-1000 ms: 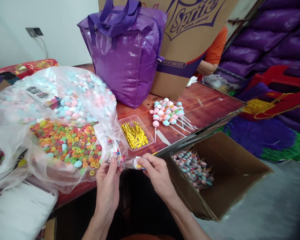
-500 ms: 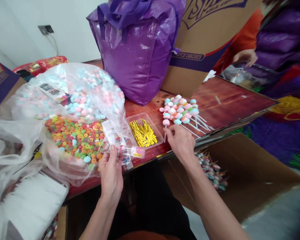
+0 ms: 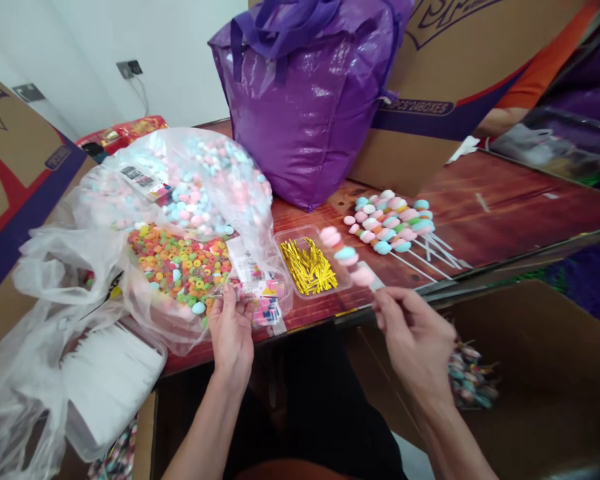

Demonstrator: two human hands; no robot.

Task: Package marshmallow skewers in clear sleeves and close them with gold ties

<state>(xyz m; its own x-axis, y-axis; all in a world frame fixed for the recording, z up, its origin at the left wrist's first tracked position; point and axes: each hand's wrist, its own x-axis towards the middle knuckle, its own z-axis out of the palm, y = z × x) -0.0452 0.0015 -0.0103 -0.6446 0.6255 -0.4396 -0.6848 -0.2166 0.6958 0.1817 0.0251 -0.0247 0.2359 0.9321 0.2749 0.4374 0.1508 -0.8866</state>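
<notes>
Left hand (image 3: 233, 337), fingers clamped on a clear wrapper (image 3: 263, 289); right hand (image 3: 417, 343), fingers pinching a stick candy (image 3: 347, 257) above the table (image 3: 303, 323). Apparent step: pairing the two; the next move calls for aligning candy with wrapper mouth.

Blurred candy and cropped edges.
The candy skewer (image 3: 347, 256) was blurred, its lower stick hidden by the right hand (image 3: 415, 340). Print on the clear wrapper (image 3: 264, 290) was too small to read. The top edge cut off the purple bag (image 3: 305, 113) and the tall carton's (image 3: 405, 147) lettering; the right wrist partly covered the wrapped candies (image 3: 473, 380).
</notes>
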